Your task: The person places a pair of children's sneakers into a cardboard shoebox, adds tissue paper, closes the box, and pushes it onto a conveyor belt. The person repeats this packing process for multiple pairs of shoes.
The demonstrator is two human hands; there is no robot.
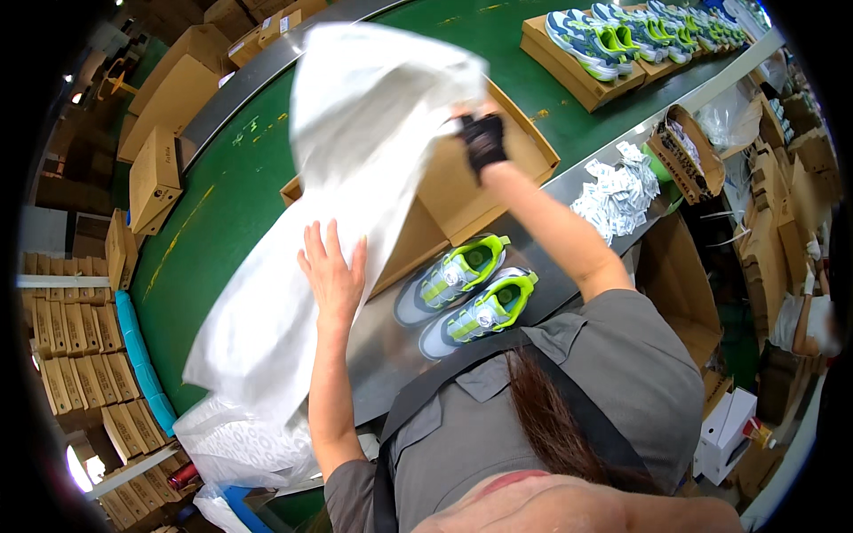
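Observation:
My right hand (482, 138), in a dark fingerless glove, is raised and grips the top of a large sheet of white tissue paper (338, 195). The sheet hangs down over an open brown cardboard shoe box (506, 169) on the green conveyor belt (240, 195). My left hand (333, 271) lies flat with fingers spread on the lower part of the sheet. A pair of grey and neon-green sneakers (466, 289) lies on the metal ledge (382, 346) just right of my left hand, in front of the box.
More sneakers on box lids (586, 53) ride the belt at the far right. A pile of small white paper tags (617, 191) sits on the ledge. A stack of patterned tissue (240, 444) lies at lower left. Flat cardboard boxes (80, 355) are stacked at left.

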